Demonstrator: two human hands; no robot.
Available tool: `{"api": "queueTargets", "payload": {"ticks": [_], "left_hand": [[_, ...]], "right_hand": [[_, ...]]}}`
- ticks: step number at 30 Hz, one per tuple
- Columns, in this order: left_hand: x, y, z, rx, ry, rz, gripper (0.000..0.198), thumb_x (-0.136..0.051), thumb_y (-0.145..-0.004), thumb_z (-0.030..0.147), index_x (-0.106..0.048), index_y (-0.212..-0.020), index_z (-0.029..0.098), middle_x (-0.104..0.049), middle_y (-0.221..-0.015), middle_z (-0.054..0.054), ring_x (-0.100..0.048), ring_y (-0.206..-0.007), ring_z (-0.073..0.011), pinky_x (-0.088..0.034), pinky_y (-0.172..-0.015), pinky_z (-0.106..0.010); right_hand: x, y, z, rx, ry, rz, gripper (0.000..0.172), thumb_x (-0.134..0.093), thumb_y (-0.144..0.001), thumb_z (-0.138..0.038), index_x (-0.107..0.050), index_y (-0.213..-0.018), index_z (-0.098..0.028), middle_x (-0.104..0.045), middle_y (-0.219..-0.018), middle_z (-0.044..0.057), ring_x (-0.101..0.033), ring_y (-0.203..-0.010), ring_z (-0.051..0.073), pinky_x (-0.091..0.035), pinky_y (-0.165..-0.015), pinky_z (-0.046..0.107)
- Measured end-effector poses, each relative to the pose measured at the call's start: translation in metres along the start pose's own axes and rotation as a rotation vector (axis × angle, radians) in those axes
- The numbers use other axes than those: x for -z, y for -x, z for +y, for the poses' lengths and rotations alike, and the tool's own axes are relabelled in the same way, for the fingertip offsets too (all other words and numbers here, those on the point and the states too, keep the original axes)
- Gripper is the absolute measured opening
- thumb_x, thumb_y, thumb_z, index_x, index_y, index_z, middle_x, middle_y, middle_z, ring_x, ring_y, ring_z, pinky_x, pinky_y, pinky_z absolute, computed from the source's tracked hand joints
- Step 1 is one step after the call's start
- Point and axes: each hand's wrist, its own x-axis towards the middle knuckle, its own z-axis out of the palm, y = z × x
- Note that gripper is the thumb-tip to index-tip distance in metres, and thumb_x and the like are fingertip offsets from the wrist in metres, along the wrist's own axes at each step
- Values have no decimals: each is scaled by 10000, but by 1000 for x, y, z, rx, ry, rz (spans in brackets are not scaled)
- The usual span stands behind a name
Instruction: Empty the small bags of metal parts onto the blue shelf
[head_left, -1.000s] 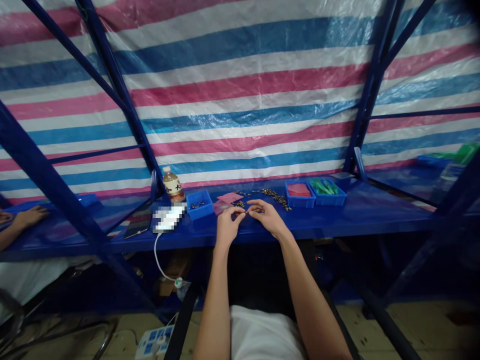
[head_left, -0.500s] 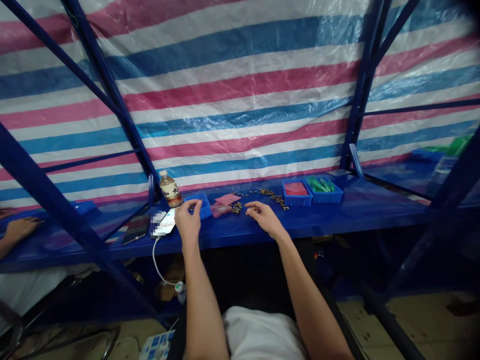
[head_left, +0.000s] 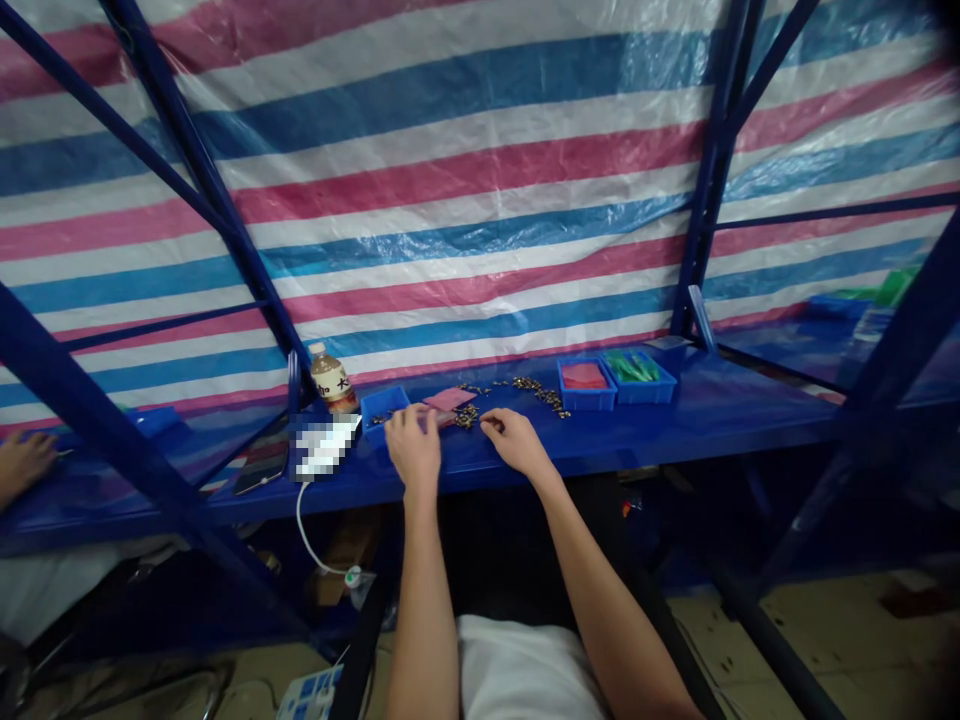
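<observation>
Pretty simple on the body front: a plain white T-shirt (head_left: pixel 525 675), with just a rounded patch of it showing at the bottom center of the frame. Looks like soft cotton. The left forearm (head_left: pixel 420 600) and right forearm (head_left: pixel 619 620) are bare, long and slim, coming up from the bottom edge, and the left hand (head_left: pixel 412 445) and right hand (head_left: pixel 517 443) are bare too. Nails and finer details are too small to make out.
</observation>
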Motion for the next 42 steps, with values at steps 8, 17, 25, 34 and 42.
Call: {"api": "queueTargets", "payload": {"ticks": [8, 17, 25, 34, 42], "left_hand": [[-17, 11, 34, -21, 42, -414, 144, -682, -843, 292, -722, -977, 258, -707, -1009, -75, -606, -950, -242, -450, -732, -304], [-30, 11, 23, 31, 140, -344, 127, -622, -861, 213, -743, -899, 221, -725, -907, -113, -665, -853, -261, -462, -725, -336], [-30, 9, 21, 109, 129, -359, 143, -602, -871, 213, -744, -883, 203, -740, -920, -122, -680, -905, -282, -474, -794, -366], [-28, 8, 12, 66, 528, -373, 181, -625, -861, 325, -729, -903, 182, -753, -909, -67, -696, -829, -212, -510, -798, -315], [-22, 8, 11, 38, 597, -450, 292, -596, -873, 411, -738, -893, 156, -746, -869, -79, -687, -816, -213, -512, -772, -304]], "right_hand": [[-1, 0, -1, 21, 80, -31, 187, -550, -918, -243, -709, -1000, -191, -713, -926, 71, -622, -833, 196, -444, -763, 299], [0, 0, -4, 17, 88, -40, 193, -546, -929, -271, -713, -989, -197, -705, -915, 80, -619, -831, 199, -430, -751, 296], [1, 0, -6, 16, 72, -31, 194, -546, -922, -267, -722, -967, -199, -708, -891, 72, -618, -799, 190, -421, -712, 283], [2, -1, -6, 0, -54, -37, 190, -582, -891, -249, -693, -1036, -198, -719, -880, 49, -644, -789, 179, -453, -734, 280], [8, 1, -10, 19, -155, -63, 178, -559, -904, -304, -689, -836, -203, -727, -813, 26, -645, -732, 172, -438, -686, 265]]}}
